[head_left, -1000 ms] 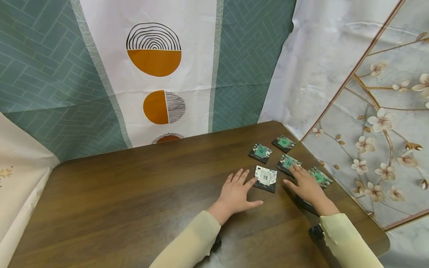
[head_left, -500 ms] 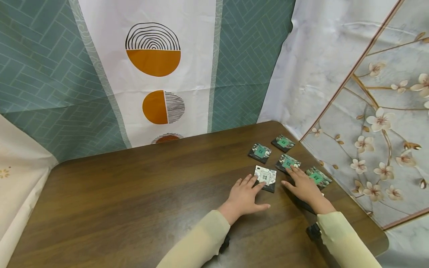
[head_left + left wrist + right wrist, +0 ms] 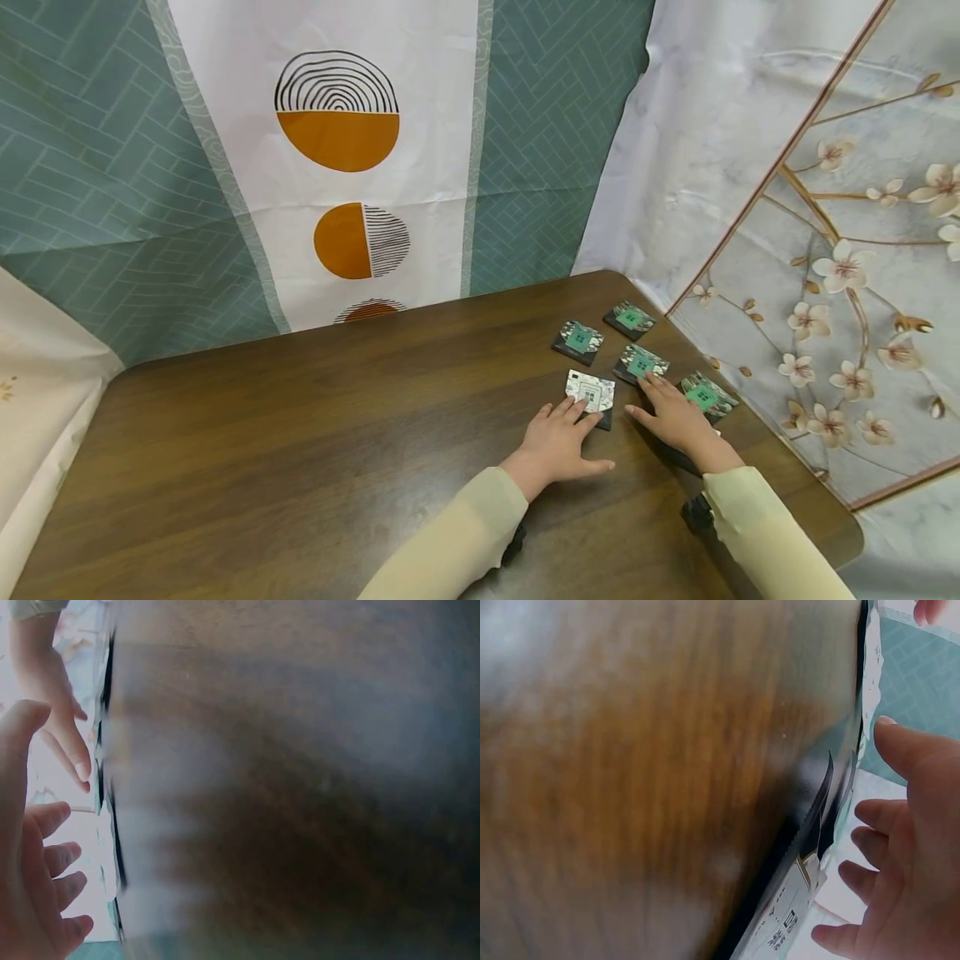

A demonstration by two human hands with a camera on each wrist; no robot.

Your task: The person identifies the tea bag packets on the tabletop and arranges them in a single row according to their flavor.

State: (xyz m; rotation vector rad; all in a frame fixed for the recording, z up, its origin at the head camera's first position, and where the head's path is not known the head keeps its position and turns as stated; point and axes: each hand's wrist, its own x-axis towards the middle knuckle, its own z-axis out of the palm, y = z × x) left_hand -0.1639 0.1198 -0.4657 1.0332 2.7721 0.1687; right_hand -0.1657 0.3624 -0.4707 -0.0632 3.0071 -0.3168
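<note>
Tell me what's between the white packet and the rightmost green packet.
In the head view, a strip of bare tabletop, then the right hand.

Mottled packets [image 3: 578,340] show green centres, the white packet [image 3: 593,386] grey print, the table [image 3: 300,433] brown wood grain.

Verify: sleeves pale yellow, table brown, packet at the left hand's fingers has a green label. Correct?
One thing is off: the label isn't green. The head view shows the left hand at the white packet, whose label is white too. The pale yellow sleeves and brown table stand.
</note>
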